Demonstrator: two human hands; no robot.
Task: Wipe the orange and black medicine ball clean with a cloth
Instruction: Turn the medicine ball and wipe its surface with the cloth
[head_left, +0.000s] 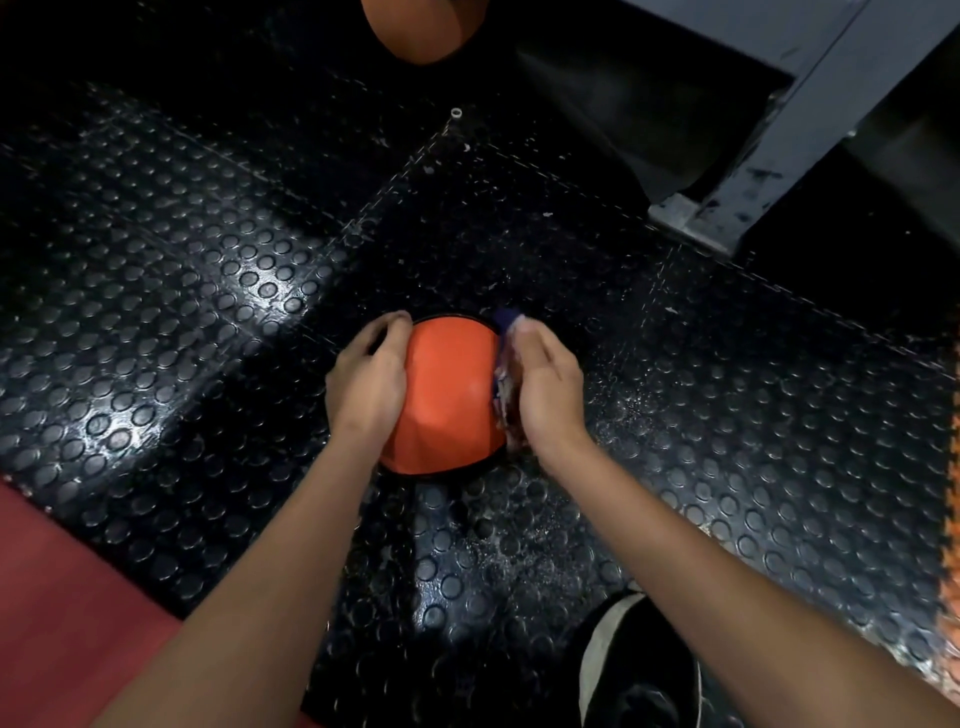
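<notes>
The orange and black medicine ball (447, 397) sits on the black studded rubber floor at the middle of the head view, its orange panel facing up. My left hand (366, 376) rests against the ball's left side, fingers curved over it. My right hand (545, 387) presses a purple and white cloth (505, 364) against the ball's right side. Most of the cloth is hidden under that hand.
A second orange ball (421, 28) lies at the top edge. A grey metal frame leg and base plate (727, 208) stand at the upper right. A black and white shoe (639, 670) is at the bottom right. A red mat (62, 597) borders the floor at the lower left.
</notes>
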